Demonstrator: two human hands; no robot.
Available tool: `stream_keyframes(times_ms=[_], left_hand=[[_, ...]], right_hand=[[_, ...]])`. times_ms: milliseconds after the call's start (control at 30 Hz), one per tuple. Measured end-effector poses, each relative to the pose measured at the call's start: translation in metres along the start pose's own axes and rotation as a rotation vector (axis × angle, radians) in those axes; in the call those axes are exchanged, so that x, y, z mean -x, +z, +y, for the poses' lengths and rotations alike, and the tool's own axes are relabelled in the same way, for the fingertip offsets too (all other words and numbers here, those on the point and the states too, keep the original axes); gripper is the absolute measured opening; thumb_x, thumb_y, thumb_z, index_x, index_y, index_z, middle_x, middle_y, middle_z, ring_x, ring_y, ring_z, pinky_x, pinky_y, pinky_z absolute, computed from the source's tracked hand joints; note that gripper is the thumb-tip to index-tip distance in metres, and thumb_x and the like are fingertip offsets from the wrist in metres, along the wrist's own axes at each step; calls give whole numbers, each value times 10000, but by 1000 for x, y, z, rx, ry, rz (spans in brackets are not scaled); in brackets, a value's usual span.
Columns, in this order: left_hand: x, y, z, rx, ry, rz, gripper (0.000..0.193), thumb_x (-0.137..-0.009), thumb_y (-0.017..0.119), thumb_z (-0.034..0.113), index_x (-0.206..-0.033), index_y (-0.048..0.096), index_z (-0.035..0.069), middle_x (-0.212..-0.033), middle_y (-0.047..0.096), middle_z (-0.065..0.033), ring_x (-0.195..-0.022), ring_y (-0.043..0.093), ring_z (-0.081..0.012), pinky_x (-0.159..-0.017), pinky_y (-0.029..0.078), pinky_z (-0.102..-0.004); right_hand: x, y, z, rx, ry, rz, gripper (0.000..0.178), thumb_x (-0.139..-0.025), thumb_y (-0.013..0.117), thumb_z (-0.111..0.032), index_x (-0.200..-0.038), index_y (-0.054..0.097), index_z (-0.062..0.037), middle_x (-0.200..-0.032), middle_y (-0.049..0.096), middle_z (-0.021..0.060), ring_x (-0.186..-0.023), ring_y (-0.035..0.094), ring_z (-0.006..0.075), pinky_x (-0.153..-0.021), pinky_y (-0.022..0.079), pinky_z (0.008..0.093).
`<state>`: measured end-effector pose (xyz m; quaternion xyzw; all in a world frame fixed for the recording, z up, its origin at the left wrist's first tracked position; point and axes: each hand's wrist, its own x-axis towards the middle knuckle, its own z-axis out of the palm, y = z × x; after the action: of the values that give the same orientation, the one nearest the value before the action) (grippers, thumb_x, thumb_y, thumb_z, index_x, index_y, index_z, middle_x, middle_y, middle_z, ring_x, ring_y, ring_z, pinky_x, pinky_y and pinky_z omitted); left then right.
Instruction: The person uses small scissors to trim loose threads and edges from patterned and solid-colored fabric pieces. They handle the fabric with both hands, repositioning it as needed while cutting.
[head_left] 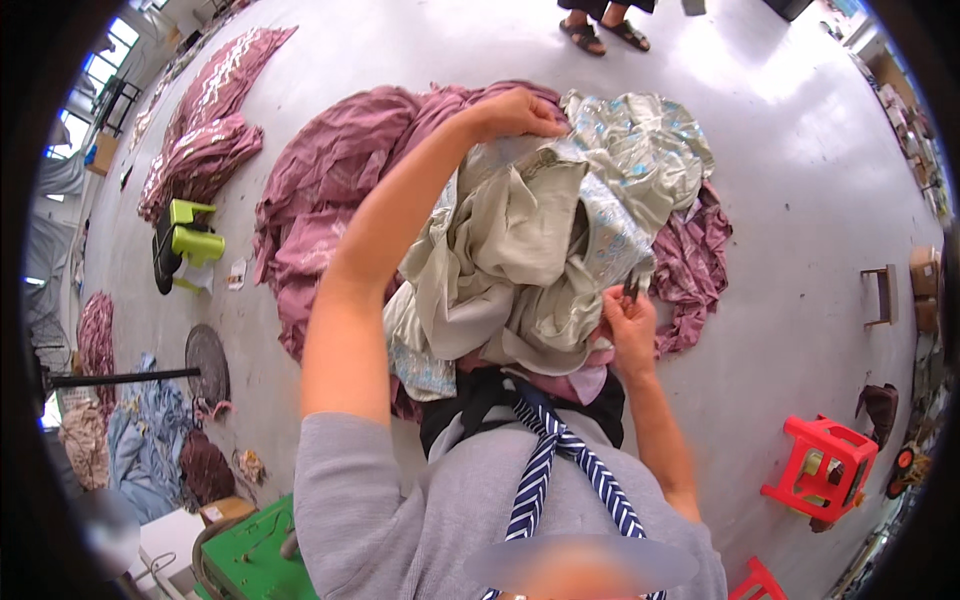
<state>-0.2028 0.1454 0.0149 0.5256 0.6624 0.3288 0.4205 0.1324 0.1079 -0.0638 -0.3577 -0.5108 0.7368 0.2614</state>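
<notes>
Glossy grey floor (790,270), red stool (832,440), bright windows (118,45).

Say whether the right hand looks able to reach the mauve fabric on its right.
Probably yes: nothing visible blocks the right hand from the mauve fabric, though it holds a small dark tool.

Two hands are showing, the left hand (515,113) and the right hand (630,320), and one dark hand tool (631,288) is being gripped. One bunched pale-green cloth (520,235) is lying between them. Two red stools (832,438), one lime-green stool (197,243) and one brown stool (883,295) are standing about — four stools altogether. Two dark sandals (583,40) are covering another person's feet — and one round dark disc (208,362) is lying left.
</notes>
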Motion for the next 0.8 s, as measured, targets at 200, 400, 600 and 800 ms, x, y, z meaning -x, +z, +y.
stream_keyframes(times_ms=[200, 400, 600, 800], left_hand=[[-56, -19, -93, -113, -132, 72, 185, -743, 766, 210, -798, 726, 37, -696, 643, 14, -638, 544, -78, -629, 462, -244], [-35, -34, -90, 129, -51, 23, 204, -712, 772, 181, -859, 725, 47, -754, 675, -23, -645, 576, -86, -613, 477, -229], [48, -41, -41, -150, 160, 621, 224, -757, 693, 235, -930, 710, 94, -902, 675, -40, -845, 594, -155, -783, 472, -300], [116, -15, -2, -696, 467, 380, 268, -645, 704, 95, -911, 694, 131, -1192, 560, -45, -1192, 435, -242, -1009, 335, -405]], right_hand=[[-12, 3, 13, 8, 21, -47, 96, -896, 551, -117, -866, 559, -26, -587, 577, 21, -445, 538, 87, -397, 305, 186], [-15, 4, 17, -36, 39, -48, 91, -901, 557, -122, -889, 550, -32, -604, 574, 22, -445, 542, 95, -386, 307, 178], [-18, -1, 12, -30, 63, -86, 114, -905, 556, -134, -894, 561, -21, -644, 588, 37, -466, 554, 115, -401, 417, 194], [-25, 5, 9, -54, 69, -120, 116, -904, 556, -123, -897, 554, -8, -648, 577, 40, -484, 555, 116, -423, 458, 216]])
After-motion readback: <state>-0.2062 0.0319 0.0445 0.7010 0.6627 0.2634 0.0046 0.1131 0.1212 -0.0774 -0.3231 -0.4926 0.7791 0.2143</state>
